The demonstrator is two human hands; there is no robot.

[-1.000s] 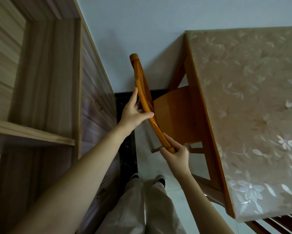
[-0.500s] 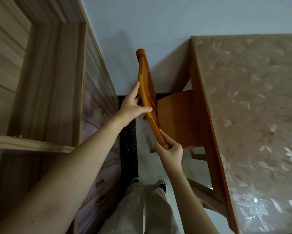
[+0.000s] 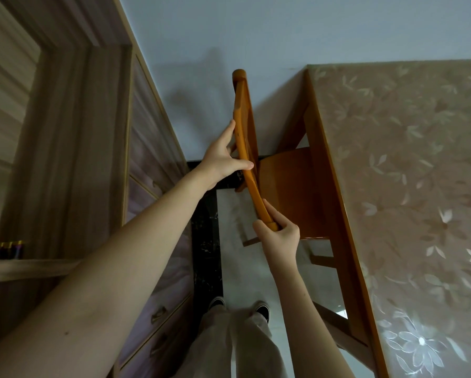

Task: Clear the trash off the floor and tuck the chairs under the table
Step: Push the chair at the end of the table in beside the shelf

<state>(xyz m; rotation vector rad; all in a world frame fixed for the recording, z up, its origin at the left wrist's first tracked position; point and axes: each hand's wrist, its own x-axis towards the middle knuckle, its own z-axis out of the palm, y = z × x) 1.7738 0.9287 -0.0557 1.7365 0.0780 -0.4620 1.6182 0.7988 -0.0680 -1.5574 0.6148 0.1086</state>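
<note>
Chair (image 3: pixel 244 132) sits at 12 o'clock, seat partly under the surface (image 3: pixel 397 192); my left grip (image 3: pixel 220 159) and right grip (image 3: pixel 279 237) clasp its backrest. A skewed push could jam it against the surface.

There is one camera, worn on the person's head. It looks steeply down to the floor (image 3: pixel 237 257) and the shoes (image 3: pixel 262 309). The chair (image 3: pixel 243 137) is close below it, and the table (image 3: pixel 406 173) fills the right side.
</note>
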